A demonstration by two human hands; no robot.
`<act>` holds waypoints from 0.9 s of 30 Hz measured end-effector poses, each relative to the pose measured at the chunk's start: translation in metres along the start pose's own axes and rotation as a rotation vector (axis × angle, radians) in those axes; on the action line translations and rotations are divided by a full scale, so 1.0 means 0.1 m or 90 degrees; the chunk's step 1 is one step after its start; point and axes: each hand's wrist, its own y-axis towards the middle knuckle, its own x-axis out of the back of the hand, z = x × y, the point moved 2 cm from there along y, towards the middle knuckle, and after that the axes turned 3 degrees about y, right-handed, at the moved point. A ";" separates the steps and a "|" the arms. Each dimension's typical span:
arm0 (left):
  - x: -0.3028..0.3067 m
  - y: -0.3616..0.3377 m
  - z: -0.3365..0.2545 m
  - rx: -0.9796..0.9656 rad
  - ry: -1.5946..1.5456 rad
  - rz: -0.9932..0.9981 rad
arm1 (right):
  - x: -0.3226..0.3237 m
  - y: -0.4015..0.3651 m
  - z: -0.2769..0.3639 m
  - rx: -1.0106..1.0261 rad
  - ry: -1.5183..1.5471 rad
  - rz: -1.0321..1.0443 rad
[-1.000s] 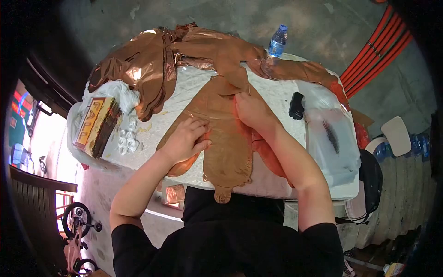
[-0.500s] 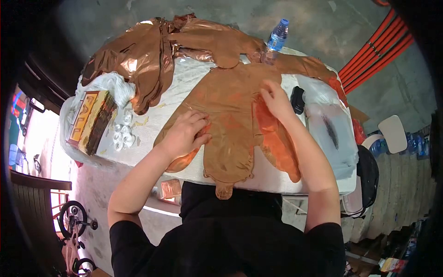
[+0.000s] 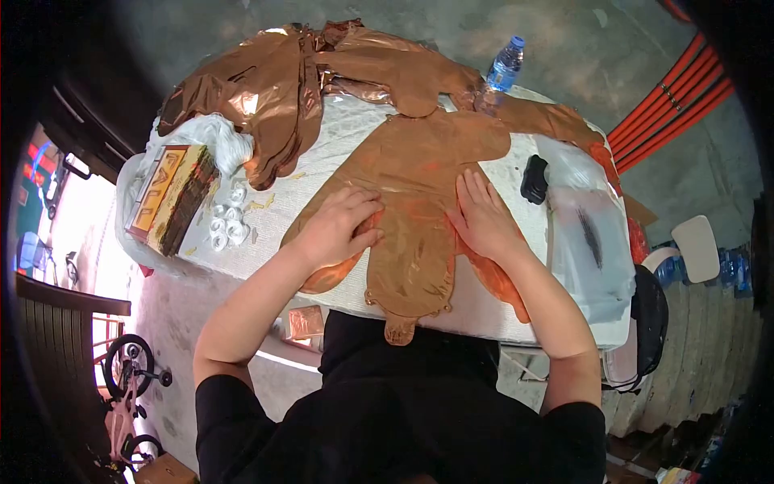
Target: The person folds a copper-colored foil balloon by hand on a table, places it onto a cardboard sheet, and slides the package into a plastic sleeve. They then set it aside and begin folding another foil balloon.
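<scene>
A flat, uninflated brown foil balloon [image 3: 413, 218] lies on the white-covered table in front of me. It has several lobes, and a small tab hangs over the near edge. My left hand [image 3: 343, 224] rests on its left side, fingers bent and thumb apart, with orange foil showing beside them. On the right side part my right hand [image 3: 484, 216] lies flat, fingers stretched out. Orange foil shows under that hand and toward the lower right lobe. Neither hand appears to grip the foil.
More brown foil balloons [image 3: 266, 105] are heaped along the far edge. A water bottle [image 3: 505, 64] stands at the back. On the left are a yellow box [image 3: 171, 198] and small white rolls [image 3: 229, 227]; on the right, a black object [image 3: 534, 179] and a plastic bag [image 3: 592, 250].
My right hand has come down from the upper right part of the balloon and now lies flat on the right side part, which is folded less. My left hand stays about where it was.
</scene>
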 end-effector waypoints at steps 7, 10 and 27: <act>0.00 -0.02 -0.01 -0.008 0.011 0.008 | -0.02 0.00 0.03 -0.039 -0.021 0.023; 0.00 -0.01 0.01 -0.005 0.000 0.021 | -0.05 0.01 0.02 -0.043 -0.020 0.025; 0.05 -0.24 -0.21 0.015 0.001 0.030 | 0.19 -0.14 0.40 0.004 0.010 0.007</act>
